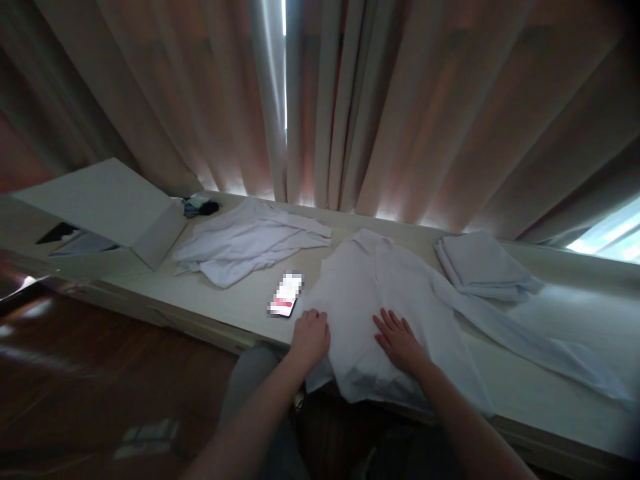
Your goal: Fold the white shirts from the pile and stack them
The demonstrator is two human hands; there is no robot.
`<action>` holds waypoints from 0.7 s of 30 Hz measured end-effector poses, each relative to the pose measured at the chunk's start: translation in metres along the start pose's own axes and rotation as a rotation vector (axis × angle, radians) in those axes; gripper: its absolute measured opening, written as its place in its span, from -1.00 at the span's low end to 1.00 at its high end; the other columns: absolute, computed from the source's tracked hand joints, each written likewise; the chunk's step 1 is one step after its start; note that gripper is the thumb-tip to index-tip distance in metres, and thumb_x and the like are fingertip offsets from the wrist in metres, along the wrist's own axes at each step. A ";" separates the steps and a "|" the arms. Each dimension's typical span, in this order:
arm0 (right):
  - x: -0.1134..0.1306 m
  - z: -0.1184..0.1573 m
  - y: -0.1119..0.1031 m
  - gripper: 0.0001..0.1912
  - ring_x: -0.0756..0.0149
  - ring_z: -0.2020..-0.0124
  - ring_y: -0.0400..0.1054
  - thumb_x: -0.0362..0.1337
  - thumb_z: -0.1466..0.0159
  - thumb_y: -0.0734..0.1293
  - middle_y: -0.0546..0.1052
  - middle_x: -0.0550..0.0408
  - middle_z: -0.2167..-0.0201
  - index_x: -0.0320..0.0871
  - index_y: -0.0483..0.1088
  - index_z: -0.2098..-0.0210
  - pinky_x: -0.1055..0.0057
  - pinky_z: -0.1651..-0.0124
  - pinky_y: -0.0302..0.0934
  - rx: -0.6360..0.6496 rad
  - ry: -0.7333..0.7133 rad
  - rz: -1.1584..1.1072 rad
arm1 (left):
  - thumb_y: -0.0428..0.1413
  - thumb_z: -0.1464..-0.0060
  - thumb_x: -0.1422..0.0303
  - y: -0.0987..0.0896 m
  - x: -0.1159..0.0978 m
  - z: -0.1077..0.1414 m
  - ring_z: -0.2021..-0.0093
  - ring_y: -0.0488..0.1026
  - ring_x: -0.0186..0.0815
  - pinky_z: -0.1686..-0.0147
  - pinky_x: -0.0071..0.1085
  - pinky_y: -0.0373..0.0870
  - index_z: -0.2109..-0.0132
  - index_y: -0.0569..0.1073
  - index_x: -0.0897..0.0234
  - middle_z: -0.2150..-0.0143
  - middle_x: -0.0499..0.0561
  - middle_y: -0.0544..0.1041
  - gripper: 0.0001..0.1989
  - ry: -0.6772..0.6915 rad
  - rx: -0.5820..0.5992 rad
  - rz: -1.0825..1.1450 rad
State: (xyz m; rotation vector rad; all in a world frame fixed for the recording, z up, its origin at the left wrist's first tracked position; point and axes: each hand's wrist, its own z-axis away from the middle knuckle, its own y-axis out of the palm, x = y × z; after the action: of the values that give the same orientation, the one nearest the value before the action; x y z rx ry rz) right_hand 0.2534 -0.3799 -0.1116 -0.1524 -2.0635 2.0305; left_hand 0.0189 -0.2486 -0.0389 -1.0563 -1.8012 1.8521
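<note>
Long pinkish curtains hang across the whole back of the scene, with a bright slit of daylight between two of them. Below them runs a long pale bench, reaching from the left edge to the right. On its middle lies a white shirt, spread flat with its collar toward the curtains, one sleeve trailing far off to the right and its hem hanging over the near edge. An open cardboard box stands at the left end of the bench, its flap raised. Just right of the box lies a second, crumpled white garment, and near the right end sits a folded white stack, apart from the spread shirt. A phone with a lit screen lies between the crumpled garment and the shirt. The left hand rests on the shirt's left edge, its grip curled over the cloth there; whether it pinches it I cannot tell. The right hand lies open and flat, palm down, on the shirt's lower front.
</note>
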 end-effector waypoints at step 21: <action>-0.010 0.004 0.008 -0.44 0.16 -0.26 -0.30 -0.03 -0.28 -0.06 -0.08 0.07 -0.26 -0.05 -0.04 -0.22 0.05 -0.20 -0.29 -0.067 -0.005 0.048 | 0.02 0.16 0.50 0.012 -0.029 -0.034 0.12 0.40 -0.25 0.07 -0.35 0.29 0.22 0.49 0.29 0.20 0.01 0.53 -0.71 -0.308 0.247 1.288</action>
State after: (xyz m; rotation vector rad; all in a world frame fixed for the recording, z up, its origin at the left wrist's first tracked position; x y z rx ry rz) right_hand 0.2614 -0.3859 -0.1203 -0.2112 -2.1523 1.9916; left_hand 0.0650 -0.2472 -0.0400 -2.1934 -0.8832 2.9156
